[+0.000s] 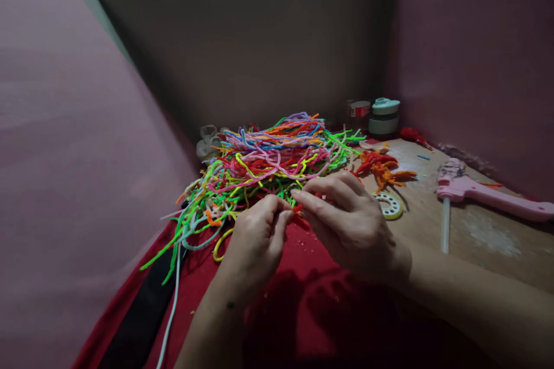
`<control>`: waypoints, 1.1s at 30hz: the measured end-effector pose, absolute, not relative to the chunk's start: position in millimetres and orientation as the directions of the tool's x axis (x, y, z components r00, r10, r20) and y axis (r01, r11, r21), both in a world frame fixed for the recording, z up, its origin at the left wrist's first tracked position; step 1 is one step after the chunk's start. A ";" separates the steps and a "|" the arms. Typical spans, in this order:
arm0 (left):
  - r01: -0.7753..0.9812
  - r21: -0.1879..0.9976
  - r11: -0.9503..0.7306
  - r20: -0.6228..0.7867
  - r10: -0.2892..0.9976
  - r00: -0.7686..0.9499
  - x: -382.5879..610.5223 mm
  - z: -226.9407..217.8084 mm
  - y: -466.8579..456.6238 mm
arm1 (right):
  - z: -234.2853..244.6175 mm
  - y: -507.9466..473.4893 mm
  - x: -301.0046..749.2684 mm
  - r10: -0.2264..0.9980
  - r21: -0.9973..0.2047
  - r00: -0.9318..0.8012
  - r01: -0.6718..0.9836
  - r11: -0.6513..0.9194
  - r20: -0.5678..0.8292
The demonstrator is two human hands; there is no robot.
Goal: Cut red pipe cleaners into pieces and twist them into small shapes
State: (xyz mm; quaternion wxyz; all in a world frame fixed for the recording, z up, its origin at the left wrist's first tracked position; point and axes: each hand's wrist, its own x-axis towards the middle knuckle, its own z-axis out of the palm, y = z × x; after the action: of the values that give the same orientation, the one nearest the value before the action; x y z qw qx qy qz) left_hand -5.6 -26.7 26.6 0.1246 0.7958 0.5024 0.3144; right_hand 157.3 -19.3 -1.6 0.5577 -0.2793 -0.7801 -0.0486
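A short red pipe cleaner (pixel 298 208) is pinched between my two hands in front of a big heap. My left hand (pixel 261 232) grips its left end with thumb and forefinger. On the other side, the fingertips of my right hand (pixel 346 222) close on it, partly hiding it. Just behind my hands lies a tangled heap of pipe cleaners (pixel 277 162) in pink, green, yellow, orange, blue and purple. Red and orange fuzzy twisted pieces (pixel 383 170) lie on the board beyond my right hand.
A pink glue gun (pixel 489 193) with a clear glue stick rests at the right. Nearby are a yellow-rimmed tape roll (pixel 389 206), a pale green container (pixel 384 116) and a clear jar (pixel 359 110). Red cloth (pixel 298 259) covers the front; a white cable (pixel 172 311) runs at left. Walls stand close around.
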 end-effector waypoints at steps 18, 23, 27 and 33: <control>0.571 0.662 -0.486 0.436 0.869 0.234 -11.4 23.7 -18.3 | 4.5 -3.5 157.4 0.892 -0.979 -0.430 0.073 0.189 0.140; 0.431 0.838 -0.334 0.245 0.937 0.250 -10.7 24.4 -18.4 | 3.2 -7.3 156.5 0.884 -0.967 -0.425 0.070 0.247 0.195; 0.309 0.920 -0.242 0.162 0.952 0.261 -7.6 28.4 -20.4 | 1.5 -9.3 156.4 0.872 -0.946 -0.414 0.071 0.317 0.262; 0.364 0.871 -0.329 0.239 0.932 0.271 -6.3 23.8 -19.2 | -1.7 -5.7 156.0 0.847 -0.992 -0.518 -0.094 0.080 0.118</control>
State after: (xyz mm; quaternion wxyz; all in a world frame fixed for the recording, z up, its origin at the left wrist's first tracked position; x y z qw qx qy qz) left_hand -6.3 -19.2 23.8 0.3583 0.7123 0.4548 0.3967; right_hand 156.0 -5.7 -1.7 0.3874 -0.3015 -0.6246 0.6073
